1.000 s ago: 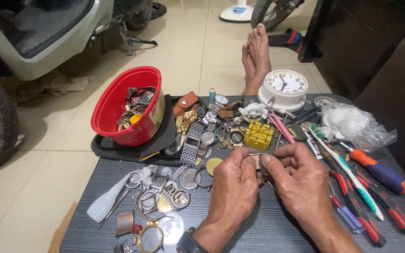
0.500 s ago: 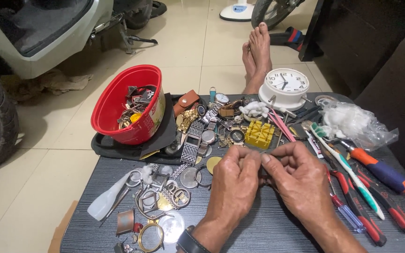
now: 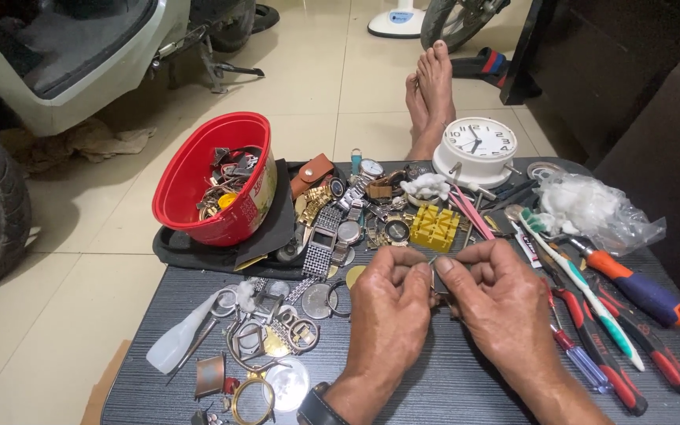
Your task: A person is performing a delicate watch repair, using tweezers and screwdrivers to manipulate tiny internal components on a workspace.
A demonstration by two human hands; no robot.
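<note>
1. While both hands meet over the dark table (image 3: 434, 386), the left hand (image 3: 387, 315) and right hand (image 3: 497, 303) pinch a small metal part (image 3: 437, 277) between their fingertips.
2. What that part is cannot be told; it is mostly hidden.
3. Just beyond sits a yellow block (image 3: 434, 227), with watches (image 3: 340, 220) beside it.
4. A red bowl (image 3: 198, 169) stands to the left, and screwdrivers (image 3: 639, 287) lie to the right.

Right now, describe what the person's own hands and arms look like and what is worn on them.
Both hands are bare: no gloves, no rings visible. The left hand has a dark watch at the wrist; the right hand shows nothing worn. No sleeves are in view.
</note>
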